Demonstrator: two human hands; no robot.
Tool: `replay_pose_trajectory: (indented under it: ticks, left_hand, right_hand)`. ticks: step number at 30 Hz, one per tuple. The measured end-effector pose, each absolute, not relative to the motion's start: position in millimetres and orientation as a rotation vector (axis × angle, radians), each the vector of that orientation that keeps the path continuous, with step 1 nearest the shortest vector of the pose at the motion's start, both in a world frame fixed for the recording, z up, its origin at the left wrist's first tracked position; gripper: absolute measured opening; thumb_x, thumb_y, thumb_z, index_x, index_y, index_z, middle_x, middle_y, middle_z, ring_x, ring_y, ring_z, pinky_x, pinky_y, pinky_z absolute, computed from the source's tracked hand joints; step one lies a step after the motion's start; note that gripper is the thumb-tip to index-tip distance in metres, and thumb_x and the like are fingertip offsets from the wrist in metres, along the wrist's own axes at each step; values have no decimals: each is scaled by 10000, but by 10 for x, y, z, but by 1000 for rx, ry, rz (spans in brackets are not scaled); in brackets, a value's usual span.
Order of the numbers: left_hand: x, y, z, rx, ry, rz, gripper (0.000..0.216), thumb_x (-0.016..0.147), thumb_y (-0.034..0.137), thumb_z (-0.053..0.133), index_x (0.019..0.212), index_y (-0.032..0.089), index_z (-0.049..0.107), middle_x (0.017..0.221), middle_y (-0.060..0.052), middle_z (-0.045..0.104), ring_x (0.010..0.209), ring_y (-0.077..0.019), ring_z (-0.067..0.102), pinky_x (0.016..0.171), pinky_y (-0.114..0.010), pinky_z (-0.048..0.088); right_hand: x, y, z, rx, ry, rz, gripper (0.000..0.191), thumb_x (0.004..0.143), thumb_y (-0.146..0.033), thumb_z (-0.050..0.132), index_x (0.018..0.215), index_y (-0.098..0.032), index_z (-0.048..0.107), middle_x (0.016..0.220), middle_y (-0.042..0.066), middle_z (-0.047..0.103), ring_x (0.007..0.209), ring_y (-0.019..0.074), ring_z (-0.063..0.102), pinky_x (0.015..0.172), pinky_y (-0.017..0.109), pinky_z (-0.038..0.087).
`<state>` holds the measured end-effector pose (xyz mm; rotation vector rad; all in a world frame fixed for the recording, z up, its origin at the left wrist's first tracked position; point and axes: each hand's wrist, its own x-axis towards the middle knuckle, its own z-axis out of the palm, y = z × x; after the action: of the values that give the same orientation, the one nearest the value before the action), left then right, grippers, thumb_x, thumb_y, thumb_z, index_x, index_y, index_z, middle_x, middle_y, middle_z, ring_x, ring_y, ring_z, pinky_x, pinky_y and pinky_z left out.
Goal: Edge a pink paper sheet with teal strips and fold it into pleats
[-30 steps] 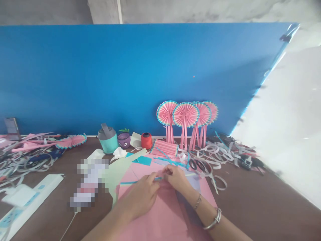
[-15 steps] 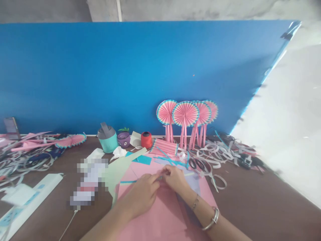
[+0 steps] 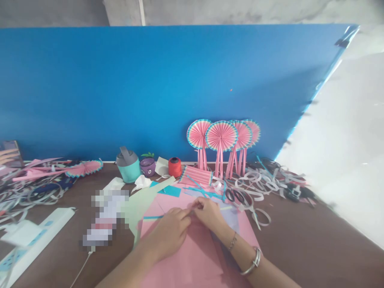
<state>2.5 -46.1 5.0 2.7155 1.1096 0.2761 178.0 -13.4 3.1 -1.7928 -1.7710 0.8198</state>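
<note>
Observed left hand [image 3: 173,229] resting on pink paper [image 3: 195,256], with fingers close together and extended toward right hand [image 3: 207,213]. Noted right fingers bent, with tips bunched against left fingertips; cannot confirm anything pinched between them, owing to overlap. Located blue strip [image 3: 153,217] along upper left edge of pink paper, running up to left hand. Found scissors [image 3: 235,196] beyond right hand, near curled white strips [image 3: 255,182]. Recorded pleated pink paper [image 3: 196,176] beyond both hands, with red spool [image 3: 175,168] just beside it and round fans [image 3: 222,136] upright before blue panel [image 3: 120,92]. Noted power strip [image 3: 58,222] at left on tabletop [image 3: 315,244]; at far left, another person's hand [image 3: 7,156] before phone [image 3: 12,145].
</note>
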Motion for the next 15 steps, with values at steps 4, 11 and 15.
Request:
replay_pose_trajectory:
  ticks: [4,11,15]
  left_hand:
    - [43,-457,91,2725,1114,222,186,887,77,454,894,195,597,1071,-47,650,962,-211,557,907,-369,458]
    - [65,-461,127,2742,1112,142,199,888,56,440,921,188,584,987,-48,645,963,-214,546,898,-355,445]
    - [60,-468,97,2767,1136,141,216,884,38,427,924,188,577,975,-51,638,944,-214,540,870,-350,449]
  right_hand:
    - [1775,-135,37,-1809,-1782,803,238,722,-93,564,808,-216,749,856,24,776,882,185,698,838,280,425]
    - [1780,-143,17,-1813,-1813,774,271,704,-79,549,822,-217,749,840,24,772,866,187,695,811,282,411]
    - [1791,-138,-8,-1801,-1831,743,268,703,-77,542,816,-212,743,862,28,773,884,190,694,826,287,408]
